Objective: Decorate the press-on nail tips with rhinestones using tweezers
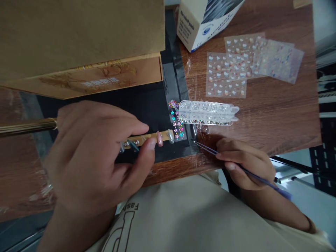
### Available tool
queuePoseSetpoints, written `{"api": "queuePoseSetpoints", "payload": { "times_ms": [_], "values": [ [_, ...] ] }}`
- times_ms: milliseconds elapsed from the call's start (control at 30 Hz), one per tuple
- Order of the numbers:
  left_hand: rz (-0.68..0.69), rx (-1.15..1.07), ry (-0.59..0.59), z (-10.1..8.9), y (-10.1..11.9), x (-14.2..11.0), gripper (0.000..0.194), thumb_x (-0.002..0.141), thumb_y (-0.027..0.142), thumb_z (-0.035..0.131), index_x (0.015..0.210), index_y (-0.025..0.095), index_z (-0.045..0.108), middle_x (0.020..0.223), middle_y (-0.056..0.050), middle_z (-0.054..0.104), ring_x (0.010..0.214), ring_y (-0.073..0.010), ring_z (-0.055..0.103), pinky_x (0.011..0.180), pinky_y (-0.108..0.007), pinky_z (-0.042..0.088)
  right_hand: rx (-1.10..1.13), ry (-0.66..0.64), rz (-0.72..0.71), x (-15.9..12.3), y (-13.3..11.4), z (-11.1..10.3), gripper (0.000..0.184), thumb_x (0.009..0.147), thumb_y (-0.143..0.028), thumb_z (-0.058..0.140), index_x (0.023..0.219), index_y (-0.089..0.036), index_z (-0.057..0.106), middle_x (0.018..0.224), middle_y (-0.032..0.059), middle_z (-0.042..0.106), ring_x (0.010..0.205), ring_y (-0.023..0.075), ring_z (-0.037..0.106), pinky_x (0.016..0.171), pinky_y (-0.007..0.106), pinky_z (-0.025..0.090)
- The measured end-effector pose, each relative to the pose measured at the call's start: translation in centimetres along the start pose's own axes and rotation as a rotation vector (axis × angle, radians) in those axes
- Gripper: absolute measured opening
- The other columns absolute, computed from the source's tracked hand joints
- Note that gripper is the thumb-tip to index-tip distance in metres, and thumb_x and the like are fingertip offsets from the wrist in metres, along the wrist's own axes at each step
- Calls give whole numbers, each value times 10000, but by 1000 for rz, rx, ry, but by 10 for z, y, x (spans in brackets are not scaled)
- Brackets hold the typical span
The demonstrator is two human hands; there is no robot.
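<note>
Right hand (246,161) is pinching tweezers (254,176), likely light, springy, best held mid-shank; left hand (97,154) is straddling nail-display stick (143,139), grip unclear.

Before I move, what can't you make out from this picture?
Head view:
Yellow-tan strip, left end: hidden by the left hand.
Slender purple tweezers, whether the tips grip anything: too small.
Large brown cardboard box, far end: cut off by the upper edge.
Translucent patterned sheets, rightmost designs: blurred.
</note>
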State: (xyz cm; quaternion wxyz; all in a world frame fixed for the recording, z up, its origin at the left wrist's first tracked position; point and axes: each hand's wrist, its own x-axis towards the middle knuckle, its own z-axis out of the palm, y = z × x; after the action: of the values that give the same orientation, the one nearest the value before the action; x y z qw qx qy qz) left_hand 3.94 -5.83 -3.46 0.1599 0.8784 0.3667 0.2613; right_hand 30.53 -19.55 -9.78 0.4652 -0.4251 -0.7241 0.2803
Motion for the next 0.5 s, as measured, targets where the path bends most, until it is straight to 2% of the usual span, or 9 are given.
{"api": "queuePoseSetpoints", "payload": {
  "times_ms": [100, 200, 300, 500],
  "values": [
    [95, -1, -7, 4, 2, 1, 127, 835, 266, 659, 934, 228, 589, 852, -52, 673, 806, -252, 642, 758, -499, 481, 112, 118, 65, 0, -3, 5, 254, 887, -118, 555, 1099, -113, 695, 782, 91, 629, 761, 219, 631, 639, 379, 543],
    [209, -51, -36, 10, 7, 2, 184, 807, 181, 684, 955, 186, 575, 863, -32, 662, 812, -212, 625, 743, -434, 467, 339, 286, 151, 7, -8, 15, 246, 923, -163, 532, 1072, -126, 724, 748, 73, 630, 679, 193, 612, 603, 370, 515],
    [237, -137, -75, 17, 12, 0, 191, 807, 158, 691, 961, 177, 579, 877, -16, 666, 823, -186, 615, 756, -412, 434, 554, 414, 196, 20, -14, 27, 237, 939, -177, 526, 1040, -121, 732, 709, 47, 614, 617, 159, 586, 558, 335, 491],
    [223, -222, -77, 25, 19, -5, 136, 852, 179, 661, 964, 173, 584, 885, -20, 675, 832, -171, 603, 775, -402, 438, 767, 429, 292, 37, -20, 39, 206, 956, -219, 528, 981, -139, 716, 693, 16, 611, 583, 127, 583, 562, 305, 489]
  ]
}}
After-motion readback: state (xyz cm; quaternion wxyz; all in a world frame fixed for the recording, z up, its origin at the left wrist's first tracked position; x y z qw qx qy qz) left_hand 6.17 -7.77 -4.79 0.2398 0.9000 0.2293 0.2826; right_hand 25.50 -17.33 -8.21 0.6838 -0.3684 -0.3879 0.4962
